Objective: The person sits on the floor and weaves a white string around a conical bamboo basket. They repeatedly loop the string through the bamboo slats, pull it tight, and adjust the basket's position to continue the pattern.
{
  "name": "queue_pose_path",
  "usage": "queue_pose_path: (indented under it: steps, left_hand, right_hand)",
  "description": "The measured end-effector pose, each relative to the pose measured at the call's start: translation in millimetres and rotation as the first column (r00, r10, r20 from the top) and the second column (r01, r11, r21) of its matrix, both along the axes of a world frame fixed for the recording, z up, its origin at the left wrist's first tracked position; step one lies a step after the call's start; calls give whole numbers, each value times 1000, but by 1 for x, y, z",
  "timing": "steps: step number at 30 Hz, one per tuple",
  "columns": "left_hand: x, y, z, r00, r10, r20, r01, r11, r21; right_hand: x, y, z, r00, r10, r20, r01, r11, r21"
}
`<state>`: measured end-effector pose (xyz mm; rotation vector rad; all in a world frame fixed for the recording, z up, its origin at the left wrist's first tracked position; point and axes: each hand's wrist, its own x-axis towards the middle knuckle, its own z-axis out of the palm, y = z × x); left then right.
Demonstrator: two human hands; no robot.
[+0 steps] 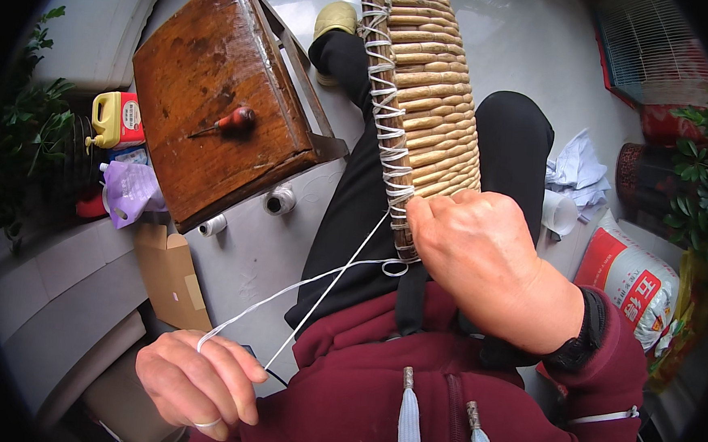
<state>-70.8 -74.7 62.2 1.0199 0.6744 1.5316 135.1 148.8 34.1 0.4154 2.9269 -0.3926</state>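
Note:
A long woven wicker piece (437, 104) lies across the lap, its dark wooden edge rod (390, 132) wrapped with white cord. My right hand (479, 259) is closed on the lower end of the piece, beside the rod; its fingertips are hidden underneath. My left hand (198, 378), lower left, is shut on white cord (326, 283), one strand looped round a finger. Two strands run from it to the rod's lower end and cross on the way. A small loop of cord lies by the rod's tip.
A wooden stool (210, 90) at the left holds a red-handled awl (235, 119). Spools of cord (280, 199) stand on the floor near it, with a cardboard box (171, 276) below. To the right are crumpled white cloth (579, 174) and a printed sack (627, 280).

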Motion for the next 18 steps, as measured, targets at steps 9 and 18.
queue_pose_path:
  steps: [9,18]
  left_hand:
    - [-1,-5,2,999,40,22,-39,997,-62]
    - [-21,9,13,997,-56,60,63,992,-111]
  right_hand:
    - [22,24,14,985,-117,-129,109,992,-69]
    - [39,24,-18,962,-171,-213,121,966,-228]
